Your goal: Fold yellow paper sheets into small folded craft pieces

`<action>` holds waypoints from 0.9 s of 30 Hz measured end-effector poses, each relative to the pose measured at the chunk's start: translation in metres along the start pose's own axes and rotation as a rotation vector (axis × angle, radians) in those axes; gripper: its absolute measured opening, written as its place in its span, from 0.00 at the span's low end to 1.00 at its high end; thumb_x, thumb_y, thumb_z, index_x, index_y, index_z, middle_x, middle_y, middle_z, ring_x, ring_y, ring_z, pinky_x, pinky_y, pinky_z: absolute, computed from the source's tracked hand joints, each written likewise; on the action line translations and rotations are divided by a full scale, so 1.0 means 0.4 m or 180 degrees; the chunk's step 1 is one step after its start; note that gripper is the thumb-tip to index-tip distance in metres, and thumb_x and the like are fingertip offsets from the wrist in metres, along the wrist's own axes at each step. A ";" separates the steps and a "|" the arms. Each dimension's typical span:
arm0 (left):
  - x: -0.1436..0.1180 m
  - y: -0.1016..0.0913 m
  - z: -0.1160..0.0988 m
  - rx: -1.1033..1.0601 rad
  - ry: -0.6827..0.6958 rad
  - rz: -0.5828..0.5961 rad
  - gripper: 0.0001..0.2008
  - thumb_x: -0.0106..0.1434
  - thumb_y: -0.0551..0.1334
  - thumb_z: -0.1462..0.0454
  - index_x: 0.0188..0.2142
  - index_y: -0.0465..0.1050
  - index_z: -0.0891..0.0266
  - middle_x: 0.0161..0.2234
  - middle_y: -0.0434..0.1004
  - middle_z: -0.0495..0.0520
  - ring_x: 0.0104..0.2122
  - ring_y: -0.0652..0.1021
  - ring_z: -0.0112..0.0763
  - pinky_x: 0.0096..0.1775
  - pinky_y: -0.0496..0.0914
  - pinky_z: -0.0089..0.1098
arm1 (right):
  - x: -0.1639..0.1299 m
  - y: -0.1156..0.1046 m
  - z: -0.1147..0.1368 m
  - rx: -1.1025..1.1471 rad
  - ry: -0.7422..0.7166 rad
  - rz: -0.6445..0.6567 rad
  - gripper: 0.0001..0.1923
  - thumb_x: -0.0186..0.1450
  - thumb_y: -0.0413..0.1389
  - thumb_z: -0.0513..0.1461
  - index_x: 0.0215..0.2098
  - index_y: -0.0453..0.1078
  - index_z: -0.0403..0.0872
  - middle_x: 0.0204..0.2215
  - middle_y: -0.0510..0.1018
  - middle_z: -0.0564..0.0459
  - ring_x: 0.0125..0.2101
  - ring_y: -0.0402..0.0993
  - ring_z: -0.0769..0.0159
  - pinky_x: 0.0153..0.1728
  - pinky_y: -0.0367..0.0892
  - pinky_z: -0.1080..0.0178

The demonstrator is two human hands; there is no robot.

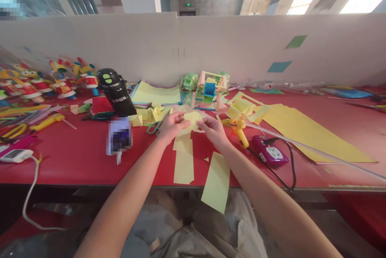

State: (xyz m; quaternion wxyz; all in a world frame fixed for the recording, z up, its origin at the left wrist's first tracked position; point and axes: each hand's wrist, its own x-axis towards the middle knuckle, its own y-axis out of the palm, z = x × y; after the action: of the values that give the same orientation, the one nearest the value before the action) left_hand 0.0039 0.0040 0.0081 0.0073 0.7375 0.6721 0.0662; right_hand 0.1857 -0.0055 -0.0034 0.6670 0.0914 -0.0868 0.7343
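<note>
Between my two hands is a small piece of pale yellow paper (191, 121), its surface creased. My left hand (174, 127) pinches its left edge with thumb and fingers. On the opposite edge, my right hand (213, 130) grips it the same way. Below the hands lie pale yellow paper strips (183, 163) on the red table. Another yellow-green paper sheet (216, 183) juts over the table's front edge. Scissors (153, 128) with green handles lie beside my left hand, partly covered. A yellow hot glue gun (237, 127) rests just right of my right hand.
A black bottle (117, 93) stands at left, behind a blurred phone-like device (119, 136). A paper model (210, 91) stands behind my hands. At right are a purple power socket (269, 153), its cord, and large yellow sheets (313, 133). Paper figures (62, 83) crowd the far left.
</note>
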 end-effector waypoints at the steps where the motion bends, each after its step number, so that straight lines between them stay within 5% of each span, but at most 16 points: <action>1: -0.002 0.001 0.000 0.0005 -0.0019 0.0064 0.30 0.45 0.76 0.59 0.47 0.75 0.63 0.37 0.83 0.57 0.34 0.81 0.38 0.37 0.74 0.35 | 0.000 0.000 -0.001 -0.0027 -0.0019 0.0039 0.22 0.55 0.65 0.57 0.27 0.74 0.47 0.24 0.78 0.53 0.26 0.72 0.65 0.31 0.70 0.61; 12: -0.001 0.000 0.003 0.0240 0.0408 -0.0108 0.19 0.45 0.76 0.58 0.36 0.79 0.62 0.36 0.84 0.56 0.38 0.82 0.46 0.42 0.75 0.42 | -0.001 0.009 0.012 -0.0177 0.0002 -0.0048 0.21 0.54 0.65 0.57 0.27 0.76 0.47 0.23 0.77 0.53 0.26 0.71 0.65 0.32 0.69 0.61; 27: 0.003 -0.020 -0.005 0.0237 0.0318 -0.0127 0.20 0.45 0.76 0.55 0.34 0.80 0.65 0.29 0.83 0.56 0.31 0.81 0.40 0.38 0.76 0.38 | 0.000 0.004 0.008 -0.0047 -0.0090 -0.0047 0.21 0.58 0.62 0.56 0.29 0.75 0.47 0.22 0.76 0.53 0.26 0.72 0.66 0.31 0.69 0.62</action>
State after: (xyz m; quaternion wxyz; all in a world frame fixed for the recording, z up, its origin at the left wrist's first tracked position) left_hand -0.0042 0.0058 0.0092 -0.0524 0.7195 0.6882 0.0776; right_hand 0.1842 -0.0066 -0.0002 0.6718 0.0974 -0.1010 0.7274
